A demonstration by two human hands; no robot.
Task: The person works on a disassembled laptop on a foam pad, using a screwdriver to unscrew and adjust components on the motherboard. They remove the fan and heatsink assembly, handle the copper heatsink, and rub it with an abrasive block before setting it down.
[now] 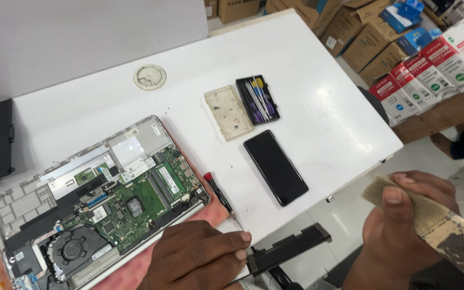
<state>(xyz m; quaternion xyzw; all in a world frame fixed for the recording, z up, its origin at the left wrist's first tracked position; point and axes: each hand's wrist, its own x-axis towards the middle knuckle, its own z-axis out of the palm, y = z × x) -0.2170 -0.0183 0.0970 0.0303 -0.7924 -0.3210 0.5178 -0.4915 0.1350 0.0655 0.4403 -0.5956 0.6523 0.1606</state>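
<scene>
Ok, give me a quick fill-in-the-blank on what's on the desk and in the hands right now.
1. The right hand holds a ____.
2. The opened laptop shows its green ____.
3. The black phone lies with its screen ____.
4. The screwdriver beside the laptop has a ____ cap.

Missing words: paintbrush; circuit board; dark; red

paint brush (430, 220): wide, flat, pale worn bristles, paint-stained handle; held tilted off the table's edge. black hinge strip (288, 248): long, narrow, lying aslant past the table's corner. opened laptop (98, 207): green board and fan exposed, flat on table.
</scene>
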